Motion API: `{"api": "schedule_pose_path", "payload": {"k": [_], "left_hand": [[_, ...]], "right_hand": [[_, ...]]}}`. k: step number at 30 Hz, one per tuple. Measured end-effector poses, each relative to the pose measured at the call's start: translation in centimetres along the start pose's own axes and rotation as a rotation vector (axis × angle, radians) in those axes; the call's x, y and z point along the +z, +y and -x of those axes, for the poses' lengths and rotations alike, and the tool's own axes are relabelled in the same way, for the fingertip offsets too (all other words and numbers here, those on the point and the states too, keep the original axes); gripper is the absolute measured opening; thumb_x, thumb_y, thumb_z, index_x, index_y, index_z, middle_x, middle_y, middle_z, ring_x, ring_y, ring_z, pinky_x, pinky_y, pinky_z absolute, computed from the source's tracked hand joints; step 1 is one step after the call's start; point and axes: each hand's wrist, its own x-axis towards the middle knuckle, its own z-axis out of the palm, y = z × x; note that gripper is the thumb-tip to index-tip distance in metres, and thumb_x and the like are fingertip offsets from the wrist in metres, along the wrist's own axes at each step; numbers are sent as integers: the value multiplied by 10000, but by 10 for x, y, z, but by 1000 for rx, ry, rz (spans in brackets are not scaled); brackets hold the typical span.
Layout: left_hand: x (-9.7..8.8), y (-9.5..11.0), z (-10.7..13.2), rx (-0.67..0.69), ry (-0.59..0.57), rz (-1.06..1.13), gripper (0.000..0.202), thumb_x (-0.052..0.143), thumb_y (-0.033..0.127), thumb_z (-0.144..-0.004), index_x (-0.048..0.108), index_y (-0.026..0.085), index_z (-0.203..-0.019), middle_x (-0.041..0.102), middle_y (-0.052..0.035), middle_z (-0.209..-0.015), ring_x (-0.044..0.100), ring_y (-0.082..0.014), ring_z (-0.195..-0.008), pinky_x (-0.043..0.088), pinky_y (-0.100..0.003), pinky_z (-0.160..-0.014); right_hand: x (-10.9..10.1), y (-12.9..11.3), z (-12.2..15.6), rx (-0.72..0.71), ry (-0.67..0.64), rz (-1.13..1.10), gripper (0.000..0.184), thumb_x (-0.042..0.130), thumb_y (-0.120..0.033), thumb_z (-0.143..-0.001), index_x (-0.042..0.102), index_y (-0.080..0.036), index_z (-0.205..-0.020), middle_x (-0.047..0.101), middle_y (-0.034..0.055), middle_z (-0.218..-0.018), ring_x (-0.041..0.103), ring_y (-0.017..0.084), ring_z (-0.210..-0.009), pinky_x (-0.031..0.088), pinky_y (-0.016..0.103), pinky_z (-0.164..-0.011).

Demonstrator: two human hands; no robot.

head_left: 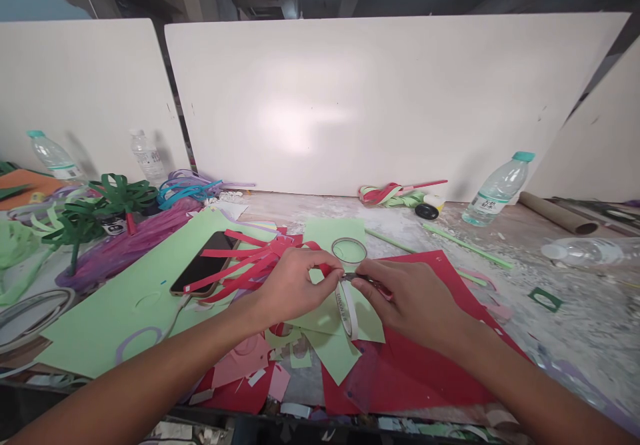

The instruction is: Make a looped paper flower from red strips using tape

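Note:
My left hand [293, 285] is closed in a pinch on a bunch of red paper strips [240, 265] that fan out to the left over a black phone [203, 272]. My right hand [413, 298] is closed around a small dark tool [357, 276], its tip meeting the left fingers. A roll of white tape [347, 308] hangs on edge between the two hands. A second tape ring [349, 250] lies flat on light green paper [340, 232] just behind them.
Light green sheets [125, 305] lie left, a red sheet [430, 365] under my right arm. Green paper plants [95, 212], purple strips and bottles [53, 155] stand far left. A water bottle [495, 188], cardboard tube [555, 212] and lying bottle [585, 250] are right. White boards [350, 98] wall the back.

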Motion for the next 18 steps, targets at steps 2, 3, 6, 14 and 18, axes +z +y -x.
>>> {"api": "schedule_pose_path", "payload": {"k": [2,3,6,14,18], "left_hand": [[0,0,0,2,1,-12,142,553,181,-816,693,192,-807,716,15,-773,627,-111,-690,463,-232,-663],[0,0,0,3,1,-18,142,551,182,-816,693,193,-809,717,15,-781,628,-112,-695,462,-233,-667],[1,-1,1,8,-1,-38,143,549,193,-819,693,195,-815,720,11,-791,626,-122,-701,462,-245,-679],[1,-1,0,5,-14,-73,144,526,214,-836,668,195,-819,707,13,-794,606,-129,-696,446,-255,-674],[0,0,0,-61,-4,-7,145,523,234,-845,656,182,-816,685,6,-761,584,-118,-674,424,-226,-608]], "right_hand": [[0,0,0,14,-2,-12,253,381,-390,-951,564,-238,-864,637,-11,-644,526,165,-521,155,263,-482],[0,0,0,20,-1,-17,251,383,-388,-950,567,-239,-867,639,-10,-640,532,167,-525,157,263,-483],[1,-1,0,39,4,-26,253,384,-391,-947,568,-238,-864,635,-9,-619,539,172,-525,158,262,-480],[2,0,-1,58,16,-29,258,389,-409,-940,555,-239,-838,606,-15,-574,510,165,-482,151,259,-467],[0,1,-2,74,-2,-84,243,404,-428,-929,535,-235,-861,606,-11,-604,530,165,-512,178,254,-465]]}}
